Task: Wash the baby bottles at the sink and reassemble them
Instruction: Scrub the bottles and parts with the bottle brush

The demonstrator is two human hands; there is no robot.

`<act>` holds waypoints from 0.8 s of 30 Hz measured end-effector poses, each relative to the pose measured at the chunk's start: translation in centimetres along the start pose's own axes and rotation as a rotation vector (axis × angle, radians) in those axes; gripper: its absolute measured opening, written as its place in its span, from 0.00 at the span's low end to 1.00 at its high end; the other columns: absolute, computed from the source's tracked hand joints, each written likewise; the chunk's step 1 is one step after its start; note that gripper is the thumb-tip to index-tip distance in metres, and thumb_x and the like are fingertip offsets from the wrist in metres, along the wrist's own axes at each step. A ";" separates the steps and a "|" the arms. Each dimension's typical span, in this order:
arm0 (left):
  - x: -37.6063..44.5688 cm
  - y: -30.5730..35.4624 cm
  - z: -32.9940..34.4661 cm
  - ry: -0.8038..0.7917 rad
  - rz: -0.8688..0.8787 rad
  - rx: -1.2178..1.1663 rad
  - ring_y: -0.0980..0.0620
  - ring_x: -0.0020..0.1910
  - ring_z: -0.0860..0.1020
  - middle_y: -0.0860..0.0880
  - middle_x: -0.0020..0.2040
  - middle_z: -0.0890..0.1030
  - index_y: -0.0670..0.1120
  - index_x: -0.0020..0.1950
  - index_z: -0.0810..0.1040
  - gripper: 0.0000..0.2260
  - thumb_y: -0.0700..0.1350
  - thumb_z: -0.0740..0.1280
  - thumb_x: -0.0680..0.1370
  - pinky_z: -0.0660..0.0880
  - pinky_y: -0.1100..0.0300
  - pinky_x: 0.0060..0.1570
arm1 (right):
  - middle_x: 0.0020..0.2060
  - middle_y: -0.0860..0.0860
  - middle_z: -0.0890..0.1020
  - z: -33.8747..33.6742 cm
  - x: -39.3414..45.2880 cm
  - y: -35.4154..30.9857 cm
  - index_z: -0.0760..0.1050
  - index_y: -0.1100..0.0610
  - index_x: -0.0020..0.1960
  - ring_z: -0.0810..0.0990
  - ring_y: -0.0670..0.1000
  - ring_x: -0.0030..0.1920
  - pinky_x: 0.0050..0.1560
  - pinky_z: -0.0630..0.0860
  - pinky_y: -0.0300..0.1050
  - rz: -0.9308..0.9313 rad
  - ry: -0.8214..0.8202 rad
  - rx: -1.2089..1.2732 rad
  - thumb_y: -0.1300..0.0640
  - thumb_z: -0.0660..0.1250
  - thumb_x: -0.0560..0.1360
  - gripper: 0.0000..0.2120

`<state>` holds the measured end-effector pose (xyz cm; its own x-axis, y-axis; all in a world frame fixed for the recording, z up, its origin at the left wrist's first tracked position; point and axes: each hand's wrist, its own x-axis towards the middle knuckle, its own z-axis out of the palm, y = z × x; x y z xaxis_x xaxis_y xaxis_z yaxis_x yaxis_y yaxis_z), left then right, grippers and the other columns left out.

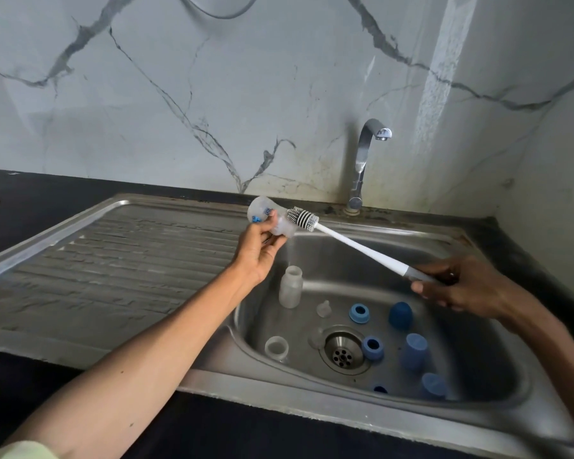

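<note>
My left hand (pixel 260 248) grips a clear baby bottle (pixel 265 216) with blue print, held on its side above the sink's left rim, mouth towards the right. My right hand (pixel 458 286) grips the handle of a white bottle brush (pixel 348 241); its grey bristle head (pixel 301 218) is at the bottle's mouth. In the steel sink (pixel 497 369) a second clear bottle (pixel 290 286) stands upright and a third (pixel 276 347) stands near the front wall. A clear teat (pixel 324 308), two blue collar rings (pixel 359 313) (pixel 372 348) and blue caps (pixel 400 314) (pixel 415 350) (pixel 433 385) lie around the drain (pixel 342 351).
A chrome tap (pixel 365 160) rises behind the sink, its spout over the basin; no water runs from it. A ribbed steel draining board (pixel 113 260) stretches to the left. Dark worktop (pixel 30 197) borders the sink, with a marbled wall behind.
</note>
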<state>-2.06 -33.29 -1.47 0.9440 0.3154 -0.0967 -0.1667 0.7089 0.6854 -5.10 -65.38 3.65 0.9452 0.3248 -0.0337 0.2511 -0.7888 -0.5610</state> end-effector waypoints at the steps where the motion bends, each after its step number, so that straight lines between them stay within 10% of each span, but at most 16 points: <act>1: -0.1 0.1 0.0 -0.002 -0.012 -0.001 0.46 0.56 0.80 0.41 0.52 0.83 0.39 0.54 0.78 0.06 0.36 0.68 0.78 0.78 0.52 0.59 | 0.35 0.49 0.79 0.1 0.1 0.0 0.78 0.51 0.64 0.77 0.49 0.35 0.36 0.73 0.40 0.003 0.007 -0.004 0.52 0.70 0.75 0.17; 7: -0.3 -0.4 0.4 -0.004 -0.049 0.129 0.52 0.46 0.79 0.47 0.43 0.84 0.44 0.45 0.82 0.04 0.39 0.74 0.72 0.73 0.63 0.48 | 0.37 0.47 0.79 0.8 0.4 0.1 0.79 0.51 0.62 0.76 0.46 0.35 0.38 0.71 0.40 0.005 0.070 0.036 0.51 0.68 0.77 0.14; 13: 0.5 -1.1 -0.4 -0.054 0.102 0.648 0.48 0.46 0.82 0.44 0.47 0.84 0.40 0.53 0.80 0.30 0.46 0.81 0.53 0.77 0.52 0.49 | 0.36 0.45 0.78 0.9 0.4 0.3 0.79 0.52 0.61 0.75 0.44 0.36 0.40 0.70 0.39 -0.009 0.069 0.024 0.53 0.68 0.77 0.13; 24: 0.0 -0.9 -0.7 -0.094 0.166 0.885 0.52 0.44 0.81 0.41 0.49 0.86 0.42 0.49 0.86 0.15 0.50 0.77 0.67 0.75 0.58 0.50 | 0.35 0.56 0.83 -1.9 0.6 3.0 0.83 0.46 0.48 0.77 0.46 0.29 0.36 0.78 0.45 0.009 0.019 0.036 0.51 0.70 0.75 0.03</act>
<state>-2.15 -33.51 -2.63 0.9532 0.2901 0.0857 -0.0595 -0.0980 0.9934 -3.35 -68.57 3.49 0.9514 0.3071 -0.0232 0.2350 -0.7726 -0.5897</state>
